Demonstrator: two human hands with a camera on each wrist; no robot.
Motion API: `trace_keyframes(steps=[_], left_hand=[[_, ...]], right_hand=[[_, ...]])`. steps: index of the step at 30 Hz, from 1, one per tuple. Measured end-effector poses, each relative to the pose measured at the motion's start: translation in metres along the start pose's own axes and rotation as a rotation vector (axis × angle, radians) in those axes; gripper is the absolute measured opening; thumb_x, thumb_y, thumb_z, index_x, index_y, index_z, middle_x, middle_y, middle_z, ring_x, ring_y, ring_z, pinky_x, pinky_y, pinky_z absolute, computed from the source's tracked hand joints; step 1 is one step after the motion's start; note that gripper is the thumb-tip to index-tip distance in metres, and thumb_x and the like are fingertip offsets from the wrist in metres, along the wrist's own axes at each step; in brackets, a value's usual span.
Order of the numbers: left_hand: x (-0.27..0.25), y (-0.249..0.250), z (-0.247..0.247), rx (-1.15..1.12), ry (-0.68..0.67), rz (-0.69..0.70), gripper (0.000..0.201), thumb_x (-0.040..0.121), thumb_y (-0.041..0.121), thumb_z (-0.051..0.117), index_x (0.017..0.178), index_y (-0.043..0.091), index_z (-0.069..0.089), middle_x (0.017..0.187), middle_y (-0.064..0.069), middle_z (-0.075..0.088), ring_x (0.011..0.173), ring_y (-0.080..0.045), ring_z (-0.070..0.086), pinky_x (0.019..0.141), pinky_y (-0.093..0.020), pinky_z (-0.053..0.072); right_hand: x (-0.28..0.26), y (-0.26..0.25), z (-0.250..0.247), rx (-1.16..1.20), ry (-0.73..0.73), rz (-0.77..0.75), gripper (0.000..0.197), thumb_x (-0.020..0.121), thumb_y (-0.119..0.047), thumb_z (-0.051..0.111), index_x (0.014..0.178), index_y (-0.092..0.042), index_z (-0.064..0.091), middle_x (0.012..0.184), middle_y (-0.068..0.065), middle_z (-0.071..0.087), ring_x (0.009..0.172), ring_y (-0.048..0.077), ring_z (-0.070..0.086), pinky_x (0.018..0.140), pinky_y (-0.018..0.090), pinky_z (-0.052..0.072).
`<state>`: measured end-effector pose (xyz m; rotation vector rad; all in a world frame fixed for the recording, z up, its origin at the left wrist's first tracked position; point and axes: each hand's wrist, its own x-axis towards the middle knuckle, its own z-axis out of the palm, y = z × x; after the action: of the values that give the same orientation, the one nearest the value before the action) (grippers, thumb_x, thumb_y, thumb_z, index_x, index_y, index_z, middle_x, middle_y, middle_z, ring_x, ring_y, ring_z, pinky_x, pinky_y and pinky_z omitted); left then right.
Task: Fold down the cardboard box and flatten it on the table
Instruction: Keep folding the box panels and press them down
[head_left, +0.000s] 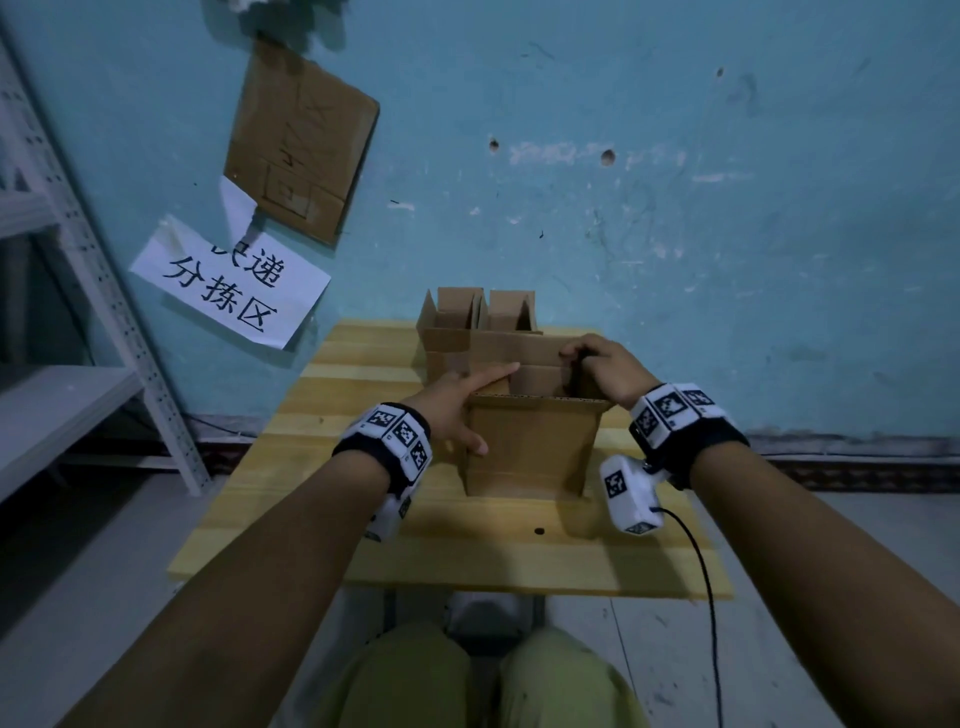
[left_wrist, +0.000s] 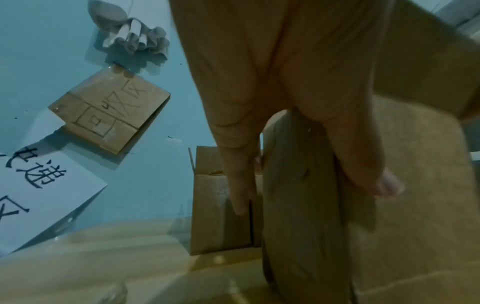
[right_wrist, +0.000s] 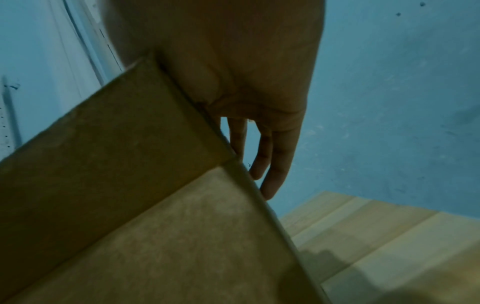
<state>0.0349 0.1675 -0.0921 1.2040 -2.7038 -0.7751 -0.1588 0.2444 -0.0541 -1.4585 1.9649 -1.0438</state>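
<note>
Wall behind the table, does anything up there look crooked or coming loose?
Yes. The white paper sign hangs tilted, and its upper part curls off the wall. The cardboard sheet above it hangs askew too.

dim, bluish light throughout, with a colour cast over the wall (head_left: 675, 130). the head view bends straight lines toward its edges, and its corners fall dark. a soft shadow lies on the tabletop (head_left: 519, 561) just in front of the cardboard box (head_left: 530, 447). both wrist views are soft and smeared, the right wrist view much darker, its box (right_wrist: 130, 226) murky.
</note>
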Motion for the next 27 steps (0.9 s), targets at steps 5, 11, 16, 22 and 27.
trace_keyframes(steps=[5,11,16,22,27], left_hand=[[-0.002,0.009,-0.002,0.006,0.013,0.008,0.084,0.068,0.006,0.079,0.132,0.039,0.036,0.147,-0.012,0.014,0.133,-0.037,0.03,0.108,-0.047,0.039],[-0.008,0.01,0.0,-0.206,0.13,0.013,0.095,0.066,0.006,0.081,0.131,0.021,0.014,0.138,-0.016,0.034,0.121,-0.032,0.047,0.097,-0.036,0.047],[-0.013,0.001,0.003,-0.467,0.177,0.0,0.107,0.068,0.004,0.079,0.14,0.029,0.004,0.142,-0.018,0.037,0.122,-0.032,0.049,0.103,-0.044,0.044],[-0.013,-0.003,-0.001,-0.624,0.156,-0.035,0.121,0.067,0.005,0.079,0.148,0.035,-0.006,0.154,-0.014,0.019,0.141,-0.031,0.024,0.113,-0.053,0.029],[-0.01,-0.007,0.001,-0.653,0.29,-0.16,0.114,0.064,0.018,0.083,0.149,0.017,0.006,0.152,-0.012,0.026,0.139,-0.029,0.031,0.113,-0.047,0.031]], right_hand=[[0.0,0.0,0.001,-0.016,0.015,0.011,0.031,0.088,0.008,0.036,0.112,0.002,0.056,0.104,0.01,0.049,0.093,0.022,0.046,0.065,0.027,0.038],[0.001,0.004,-0.001,-0.007,0.023,0.01,0.032,0.088,0.007,0.036,0.113,0.003,0.055,0.105,0.012,0.051,0.093,0.022,0.046,0.063,0.026,0.037],[0.003,0.007,0.0,0.053,0.019,0.009,0.027,0.088,0.008,0.034,0.103,-0.005,0.053,0.103,0.011,0.049,0.08,0.022,0.049,0.056,0.018,0.039],[-0.005,0.009,0.0,0.325,0.003,0.025,0.028,0.094,0.002,0.033,0.112,-0.012,0.049,0.105,0.011,0.053,0.075,0.016,0.053,0.058,0.018,0.047],[-0.017,0.026,0.005,0.662,-0.045,0.052,0.043,0.098,-0.047,0.03,0.134,-0.027,0.042,0.122,0.005,0.054,0.106,0.023,0.056,0.076,0.032,0.049]])
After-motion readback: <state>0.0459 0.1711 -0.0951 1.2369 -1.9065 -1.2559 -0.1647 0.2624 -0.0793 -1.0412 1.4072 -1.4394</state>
